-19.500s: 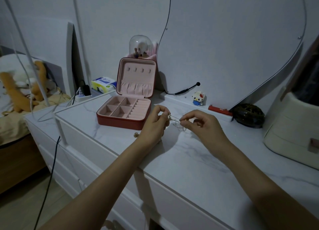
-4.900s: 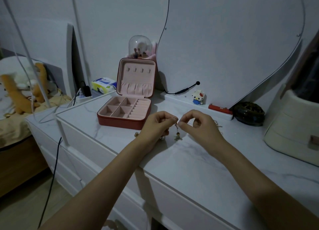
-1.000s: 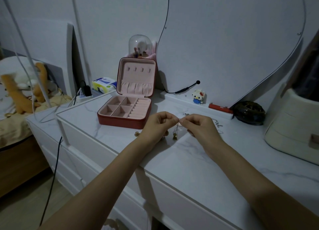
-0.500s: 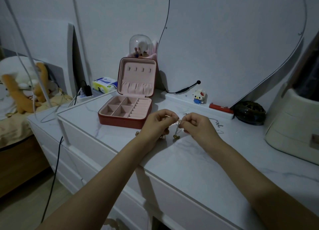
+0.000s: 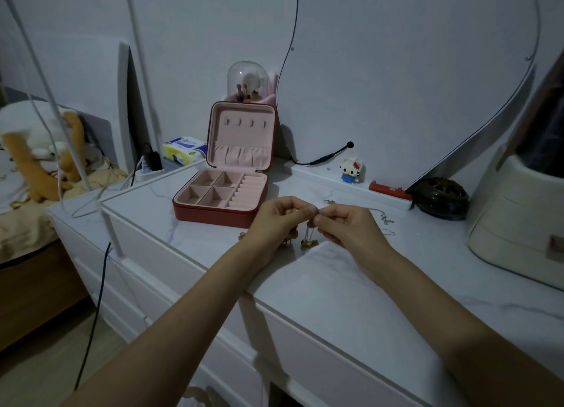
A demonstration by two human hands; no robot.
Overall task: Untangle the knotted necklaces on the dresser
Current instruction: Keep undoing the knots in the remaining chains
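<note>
Above the white marble dresser top [image 5: 335, 284], my left hand [image 5: 279, 220] and my right hand [image 5: 348, 226] meet fingertip to fingertip. Both pinch a thin gold necklace chain [image 5: 309, 232] whose small pendants dangle between them and touch the surface. The knot itself is hidden by my fingers. A second, silver chain [image 5: 385, 220] lies loose on the dresser just right of my right hand. A small gold piece [image 5: 242, 235] rests on the top left of my left wrist.
An open red jewellery box [image 5: 225, 193] with pink compartments stands behind my left hand. Along the back sit a toy figure [image 5: 351, 170], a red bar [image 5: 389, 190] and a dark round object [image 5: 441, 197]. A cream case [image 5: 515, 220] fills the right side.
My hands have stayed close together at the chain; the fingers shifted slightly, and the pendants still hang between them over the dresser.
</note>
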